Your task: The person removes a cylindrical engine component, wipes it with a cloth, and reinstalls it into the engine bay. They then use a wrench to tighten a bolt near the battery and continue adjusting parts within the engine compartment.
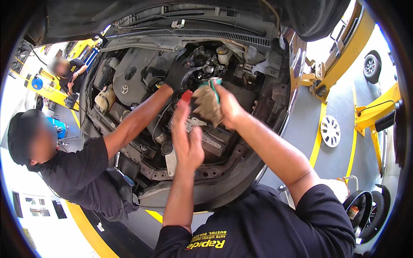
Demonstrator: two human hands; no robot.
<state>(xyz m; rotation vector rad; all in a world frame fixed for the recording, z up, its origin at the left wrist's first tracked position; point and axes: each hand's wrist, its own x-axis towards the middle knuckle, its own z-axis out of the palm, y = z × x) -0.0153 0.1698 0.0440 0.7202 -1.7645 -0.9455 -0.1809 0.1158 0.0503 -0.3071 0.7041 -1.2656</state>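
Note:
My left hand (pixel 187 144) is raised over the front of the engine bay, fingers stretched up and thumb apart. A small red piece (pixel 186 95) shows at its fingertips; blur hides whether the hand touches it. Close by, my right hand (pixel 229 106) grips a bunched rag (pixel 208 105), brown with teal at the edge and smeared by motion. Below my hands lies the car battery (pixel 214 143). Just beyond the rag, a co-worker's dark-gloved hand (pixel 180 72) reaches to metal parts (pixel 207 71) beside the engine cover.
A co-worker (pixel 81 176) leans in from the left, one arm across the bay. The engine cover (pixel 140 75) sits at left, a reservoir (pixel 223 53) at the back. Another person (pixel 71 71) stands farther off. Yellow lift posts (pixel 340 56) and a wheel cover (pixel 331 131) are at right.

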